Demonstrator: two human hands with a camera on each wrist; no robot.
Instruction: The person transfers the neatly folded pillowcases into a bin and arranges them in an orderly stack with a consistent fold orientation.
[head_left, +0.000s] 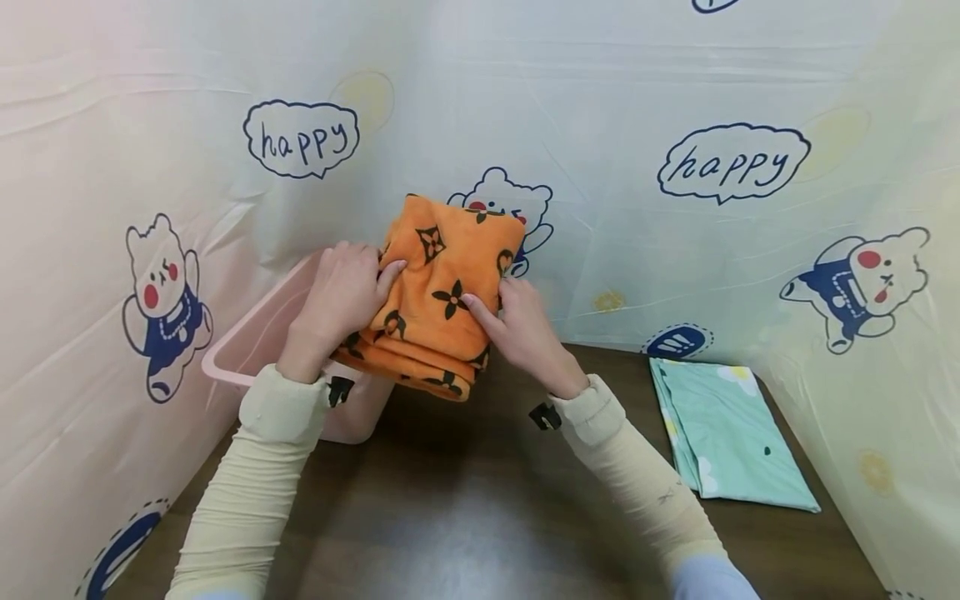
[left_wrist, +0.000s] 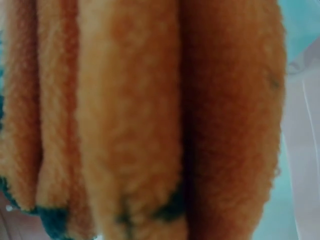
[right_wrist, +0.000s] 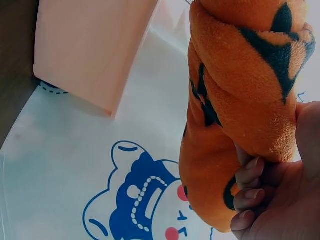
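Note:
Both hands hold up a folded orange blanket with dark flower-like prints, lifted off the table near the pink bin. My left hand grips its left side, the thumb lying over the front. On the right edge, my right hand pinches the cloth between thumb and curled fingers. In the right wrist view, fingertips curl against the underside of the blanket. Thick layered folds of the blanket fill the left wrist view, where the left hand is hidden.
Behind the left forearm stands a pink plastic bin, partly covered by the arm and blanket. A folded mint-green cloth lies on the right of the dark wooden table. Printed white sheeting encloses the back and sides.

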